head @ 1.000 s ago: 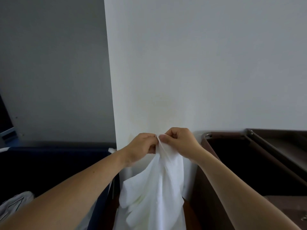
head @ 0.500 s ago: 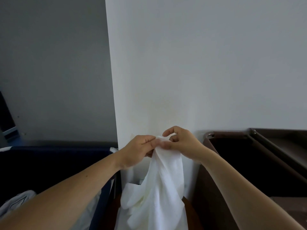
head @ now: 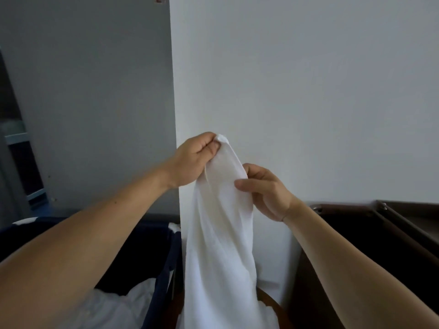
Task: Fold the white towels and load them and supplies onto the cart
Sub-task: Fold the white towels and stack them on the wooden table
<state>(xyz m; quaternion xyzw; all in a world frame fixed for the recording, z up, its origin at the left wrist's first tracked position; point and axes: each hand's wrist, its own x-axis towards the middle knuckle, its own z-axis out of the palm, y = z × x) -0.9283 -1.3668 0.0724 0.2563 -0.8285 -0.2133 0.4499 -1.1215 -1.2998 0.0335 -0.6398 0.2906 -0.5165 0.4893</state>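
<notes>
Nearest, below and to the left of the grip, a dark navy bin stands open with crumpled white linen lying inside it, partly hidden under the left forearm. The white towel hangs straight down from the grip in loose vertical folds, and its lower end runs out of the frame between the bin and the brown cart.

At the top of the towel, the left hand pinches a corner between thumb and curled fingers. Just below and to the right of that pinch, the right hand is clamped on the towel's edge, thumb in front and fingers behind the cloth. The two hands are close together but not touching.

To the right of the grip and lower, the cart shows dark rails and a shadowed well; what it holds is too dark to tell. Behind the grip a white wall rises, with a grey wall set back on the left.
</notes>
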